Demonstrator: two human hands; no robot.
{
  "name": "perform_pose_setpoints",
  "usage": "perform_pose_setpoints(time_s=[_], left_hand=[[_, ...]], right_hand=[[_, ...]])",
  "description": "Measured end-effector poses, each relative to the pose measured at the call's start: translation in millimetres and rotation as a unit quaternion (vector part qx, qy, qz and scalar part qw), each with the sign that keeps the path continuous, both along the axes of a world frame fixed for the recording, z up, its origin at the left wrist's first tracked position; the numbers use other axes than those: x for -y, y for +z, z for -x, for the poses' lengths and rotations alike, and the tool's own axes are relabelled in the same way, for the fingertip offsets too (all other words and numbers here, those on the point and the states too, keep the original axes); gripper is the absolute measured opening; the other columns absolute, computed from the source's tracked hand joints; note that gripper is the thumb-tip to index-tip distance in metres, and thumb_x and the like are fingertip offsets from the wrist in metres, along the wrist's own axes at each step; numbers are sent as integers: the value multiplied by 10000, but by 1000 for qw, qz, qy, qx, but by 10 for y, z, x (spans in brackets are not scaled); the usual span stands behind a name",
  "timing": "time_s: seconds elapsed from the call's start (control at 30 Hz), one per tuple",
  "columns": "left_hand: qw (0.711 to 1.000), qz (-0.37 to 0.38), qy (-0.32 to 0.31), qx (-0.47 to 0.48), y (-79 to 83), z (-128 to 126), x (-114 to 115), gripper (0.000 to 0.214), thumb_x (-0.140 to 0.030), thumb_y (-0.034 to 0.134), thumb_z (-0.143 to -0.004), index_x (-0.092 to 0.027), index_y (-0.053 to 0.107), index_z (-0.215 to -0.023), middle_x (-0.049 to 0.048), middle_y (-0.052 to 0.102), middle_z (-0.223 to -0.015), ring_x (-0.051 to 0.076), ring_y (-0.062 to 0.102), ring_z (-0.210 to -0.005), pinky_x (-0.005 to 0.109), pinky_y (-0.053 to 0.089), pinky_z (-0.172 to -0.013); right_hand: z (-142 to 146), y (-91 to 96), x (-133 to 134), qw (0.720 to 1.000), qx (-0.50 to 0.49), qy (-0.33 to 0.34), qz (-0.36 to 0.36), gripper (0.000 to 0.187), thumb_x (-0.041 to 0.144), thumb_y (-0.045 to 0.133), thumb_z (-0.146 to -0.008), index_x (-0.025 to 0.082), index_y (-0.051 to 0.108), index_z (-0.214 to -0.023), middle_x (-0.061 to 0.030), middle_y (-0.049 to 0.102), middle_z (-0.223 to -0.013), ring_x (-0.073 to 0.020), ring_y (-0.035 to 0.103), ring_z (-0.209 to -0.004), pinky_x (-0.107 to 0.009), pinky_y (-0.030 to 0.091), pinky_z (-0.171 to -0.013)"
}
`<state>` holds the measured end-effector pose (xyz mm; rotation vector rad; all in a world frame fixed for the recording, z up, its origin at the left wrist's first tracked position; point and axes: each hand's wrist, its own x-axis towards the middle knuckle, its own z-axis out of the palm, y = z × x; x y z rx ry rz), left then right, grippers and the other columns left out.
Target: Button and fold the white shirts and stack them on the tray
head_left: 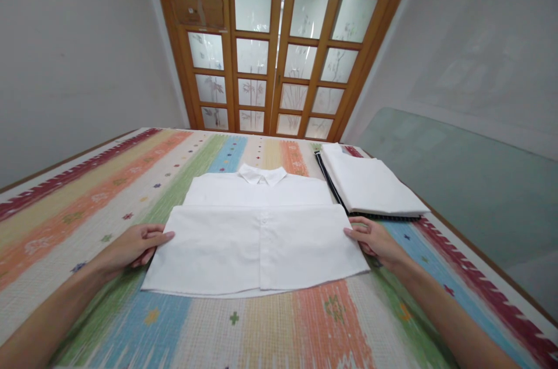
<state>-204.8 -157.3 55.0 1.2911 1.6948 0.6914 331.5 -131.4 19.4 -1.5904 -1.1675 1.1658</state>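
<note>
A white collared shirt (218,247) lies on the striped cloth in the middle of the head view, buttoned front up, with a fold running across it below the collar. My left hand (142,243) pinches its left side edge between thumb and fingers. On the opposite edge, my right hand (368,235) has the same kind of grip, thumb on top and fingers beneath. The lower hem nearest me rests loose on the cloth. Part of the fingers of both hands is hidden under the fabric.
Beyond my right hand sits a stack of folded clothes (370,183), white on top with dark fabric below. A multicoloured striped cloth (235,328) covers the table. A pale green panel (457,177) borders the right side. Wooden glazed doors (279,55) stand at the far end.
</note>
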Motion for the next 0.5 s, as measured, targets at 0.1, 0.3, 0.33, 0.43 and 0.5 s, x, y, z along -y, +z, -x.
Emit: perform_pose_setpoints(time_s=[0.1, 0.3, 0.33, 0.43, 0.5], left_hand=[[1000, -9, -7, -9, 43, -21, 42, 487, -650, 702, -595, -185, 559, -595, -54, 408, -338, 69, 255, -345, 193, 147, -398], [1000, -21, 1, -23, 0, -15, 81, 477, -629, 745, -552, -181, 622, -661, -48, 472, -376, 84, 337, -347, 199, 224, -400], [999, -22, 5, -24, -16, -12, 80, 475, -623, 752, -542, -182, 620, -660, -43, 486, -388, 88, 356, -351, 202, 244, -401], [999, -1, 10, -35, -53, 6, 63, 481, -625, 757, -511, -185, 607, -636, -39, 476, -381, 93, 352, -334, 210, 248, -385], [999, 9, 9, -53, -59, 19, 48, 486, -635, 752, -498, -187, 604, -614, -40, 461, -370, 89, 331, -314, 211, 230, -370]], right_hand=[[-57, -30, 25, 1000, 7, 13, -4, 615, 576, 810, -526, 214, 573, -963, 45, 565, -636, -45, 325, -384, -193, 186, -368], [-81, -45, 97, 997, 67, 32, -15, 534, 523, 797, -561, 215, 540, -913, 48, 571, -584, -91, 434, -442, -204, 263, -413], [-71, -37, 103, 996, 84, 37, -23, 516, 507, 795, -561, 213, 537, -898, 49, 572, -572, -101, 454, -458, -210, 286, -430], [-37, 1, 109, 990, 124, 49, -32, 479, 480, 777, -571, 206, 540, -883, 40, 588, -570, -130, 508, -512, -231, 341, -481], [-30, 15, 106, 988, 138, 54, -31, 465, 474, 762, -583, 203, 545, -891, 32, 599, -582, -142, 526, -532, -244, 361, -503]])
